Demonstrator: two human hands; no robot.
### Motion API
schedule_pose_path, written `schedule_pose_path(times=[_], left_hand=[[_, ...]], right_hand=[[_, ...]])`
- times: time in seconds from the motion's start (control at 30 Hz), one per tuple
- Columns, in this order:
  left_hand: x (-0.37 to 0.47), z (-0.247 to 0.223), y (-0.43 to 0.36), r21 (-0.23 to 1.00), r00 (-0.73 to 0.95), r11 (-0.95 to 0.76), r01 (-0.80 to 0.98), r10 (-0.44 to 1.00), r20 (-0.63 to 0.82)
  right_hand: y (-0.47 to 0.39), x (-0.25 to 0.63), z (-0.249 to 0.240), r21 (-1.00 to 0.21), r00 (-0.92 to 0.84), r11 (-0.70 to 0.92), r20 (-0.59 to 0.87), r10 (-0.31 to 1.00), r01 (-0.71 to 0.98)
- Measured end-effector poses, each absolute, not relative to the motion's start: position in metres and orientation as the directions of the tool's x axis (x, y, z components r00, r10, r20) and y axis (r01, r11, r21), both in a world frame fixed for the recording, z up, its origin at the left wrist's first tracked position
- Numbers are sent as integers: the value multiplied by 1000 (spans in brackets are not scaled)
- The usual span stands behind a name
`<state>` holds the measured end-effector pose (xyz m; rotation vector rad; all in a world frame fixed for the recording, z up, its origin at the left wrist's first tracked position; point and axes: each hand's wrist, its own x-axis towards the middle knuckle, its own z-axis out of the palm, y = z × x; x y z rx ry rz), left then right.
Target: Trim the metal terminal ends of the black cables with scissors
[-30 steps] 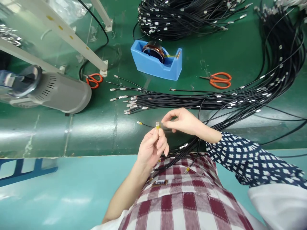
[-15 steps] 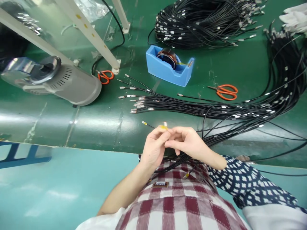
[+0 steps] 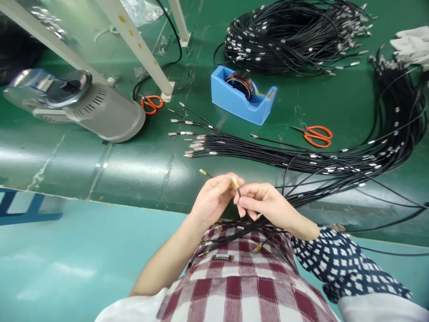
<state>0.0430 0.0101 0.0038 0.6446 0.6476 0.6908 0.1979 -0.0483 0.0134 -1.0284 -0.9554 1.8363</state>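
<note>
In the head view my left hand (image 3: pixel 210 200) pinches near a cable end (image 3: pixel 235 182) wrapped in yellow tape. My right hand (image 3: pixel 268 203) holds the black cable just below that end, thumb and fingers closed on it. Another yellow-tipped cable end (image 3: pixel 203 171) lies on the bench left of my hands. Several black cables with taped ends (image 3: pixel 257 248) rest on the checkered apron (image 3: pixel 241 286) under my hands. Beyond them, a long bundle of black cables (image 3: pixel 254 154) with pale labelled tips stretches to the right.
A blue tape dispenser (image 3: pixel 241 100), orange-handled scissors (image 3: pixel 317 136) and a second pair (image 3: pixel 152 104) lie on the green bench (image 3: pixel 134 167). A grey machine (image 3: pixel 103 112) stands left by white posts (image 3: pixel 144 51). A coil of cables (image 3: pixel 288 40) and white gloves (image 3: pixel 412 44) are farther back.
The taped cable end now points up between my hands, with its dark cable visible. My hands have moved slightly apart, and the whole view has shifted a little.
</note>
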Motion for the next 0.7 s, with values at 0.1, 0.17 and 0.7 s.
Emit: schedule_pose_path(times=[0.1, 0.17, 0.7], left_hand=[[41, 1, 11, 728, 629, 581, -364, 729, -268], [39, -2, 11, 735, 641, 568, -370, 729, -241], [39, -5, 7, 846, 588, 373, -381, 804, -89]], right_hand=[[-49, 200, 11, -878, -395, -393, -271, 878, -272], [-49, 203, 9, -874, -433, -393, -248, 866, -285], [-48, 199, 10, -807, -485, -431, -210, 849, -405]])
